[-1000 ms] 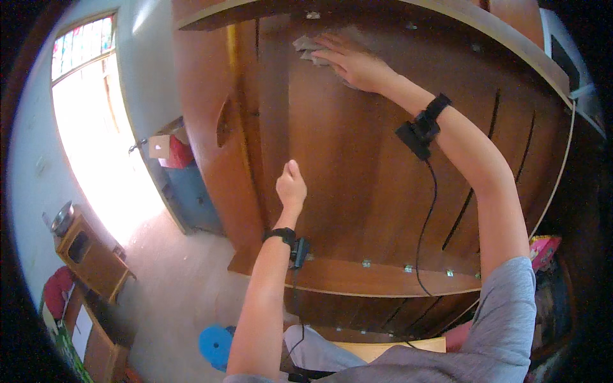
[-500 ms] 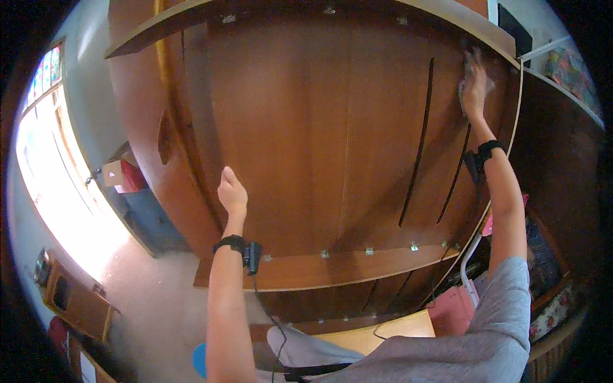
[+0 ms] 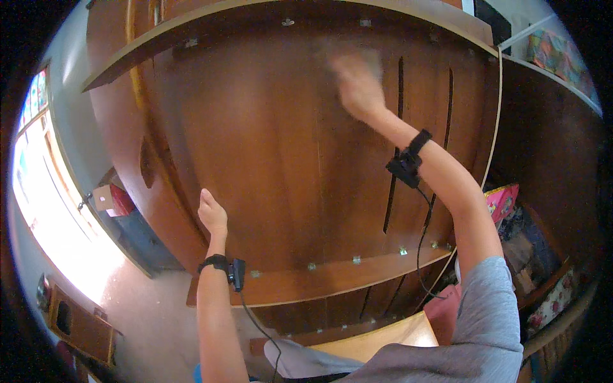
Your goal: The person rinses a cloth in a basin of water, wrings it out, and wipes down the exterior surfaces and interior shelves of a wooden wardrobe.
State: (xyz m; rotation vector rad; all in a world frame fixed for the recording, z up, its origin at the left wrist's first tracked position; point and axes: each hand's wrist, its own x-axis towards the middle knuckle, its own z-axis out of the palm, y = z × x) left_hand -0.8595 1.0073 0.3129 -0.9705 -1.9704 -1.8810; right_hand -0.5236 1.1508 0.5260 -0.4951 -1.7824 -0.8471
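Note:
In front of me stands a large brown wooden cabinet, its broad inner panel (image 3: 274, 147) facing me between an upper shelf (image 3: 249, 16) and a lower one (image 3: 319, 287). High on that panel my right hand (image 3: 361, 89) is smeared by motion. It presses a greyish, crumpled cloth (image 3: 370, 60) against the wood, left of two dark vertical slots. My left hand (image 3: 212, 214) is raised at the cabinet's left side, closed with the thumb up. Whatever its curled fingers hold is hidden. Both wrists wear black straps with a small device and cable.
Small metal brackets (image 3: 356, 260) line the shelf edges. At left are a bright doorway (image 3: 57, 217), a box with red on it (image 3: 115, 199) and a wooden stool-like piece (image 3: 80, 325). Pink and dark items (image 3: 504, 201) lie at right. A light wooden board (image 3: 383, 335) sits below.
My right hand has swept left across the panel from its right edge, with the cloth. My left hand stays near the cabinet's left side. The view has shifted slightly.

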